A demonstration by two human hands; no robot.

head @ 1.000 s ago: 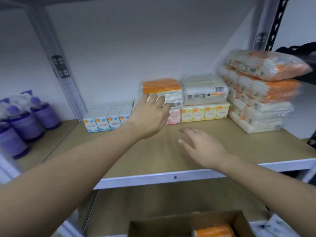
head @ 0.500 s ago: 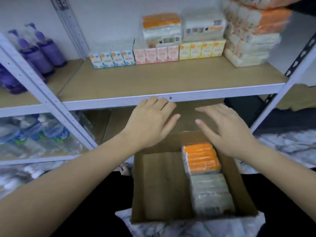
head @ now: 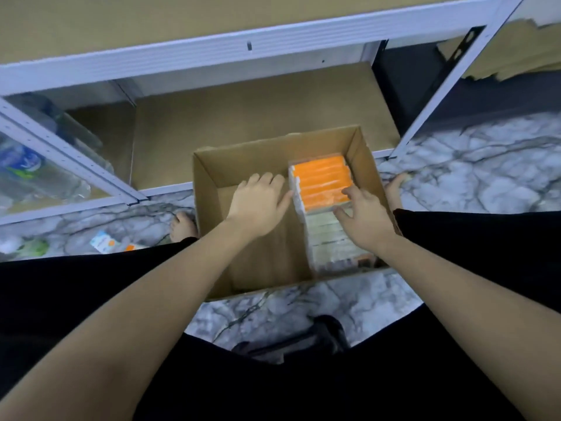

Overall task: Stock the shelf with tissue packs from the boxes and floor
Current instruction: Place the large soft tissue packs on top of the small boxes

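Head camera, looking straight down: a metal shelf [head: 212, 53] is spanning the top of the view, its lower board [head: 258, 117] lying bare behind an open cardboard box [head: 209, 189] that is sitting on the marble floor [head: 485, 177] between the person's dark-clad legs. Plastic water bottles [head: 27, 171] are showing blurred on the neighbouring shelf at left. Inside the box, along its right wall, an orange tissue pack [head: 321, 180] is lying at the far end with a pale tissue pack [head: 331, 238] just nearer the person. The left hand [head: 258, 202] is reaching into the box with fingers straight and spread, its edge just beside the orange pack's left side. The right hand [head: 364, 217] is hovering over the seam between the two packs, fingers spread and lightly bent, holding nothing. A small loose pack [head: 106, 243] is lying on the floor at left.
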